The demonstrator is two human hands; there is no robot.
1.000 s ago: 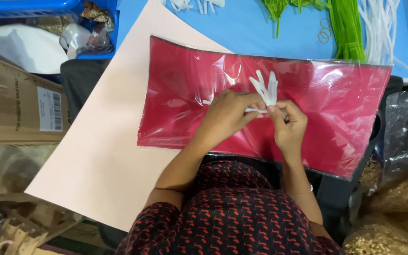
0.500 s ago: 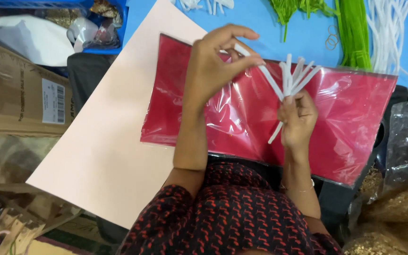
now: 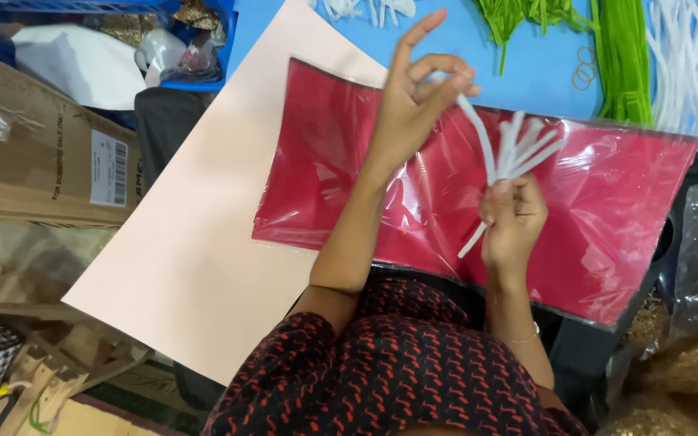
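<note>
Head view, now. A small bundle of white strips (image 3: 519,149) is gripped in the closed right hand (image 3: 512,220), right of centre; the strips fan upward out of the fist and one end pokes out below it. The left hand (image 3: 415,101) is raised to upper centre, thumb and bent fingers pinched on the top of a single white strip (image 3: 478,133) that slants down to the bundle; the index finger is held straight up. Both hands are held over a red sheet in clear plastic wrap (image 3: 607,218), which lies across a pale pink board (image 3: 203,242) on a blue table (image 3: 543,73).

Along the top edge are seen loose white strips (image 3: 680,56), green strips (image 3: 622,56), a few rubber bands (image 3: 583,73) and more white pieces (image 3: 357,10). A cardboard box (image 3: 34,153) sits at left, a blue crate (image 3: 203,48) at upper left, clear bags of brownish material (image 3: 696,363) at lower right.

Head view, one second ago. Both hands were low and close together over the red sheet, worked on the bundle.

Head view, half a second ago. The left hand was already lifted, one strip drawn up. Since then it has risen a little further and the strip is pulled out longer. Judged from this, one strip is being separated or drawn through while the rest are kept clamped.
</note>
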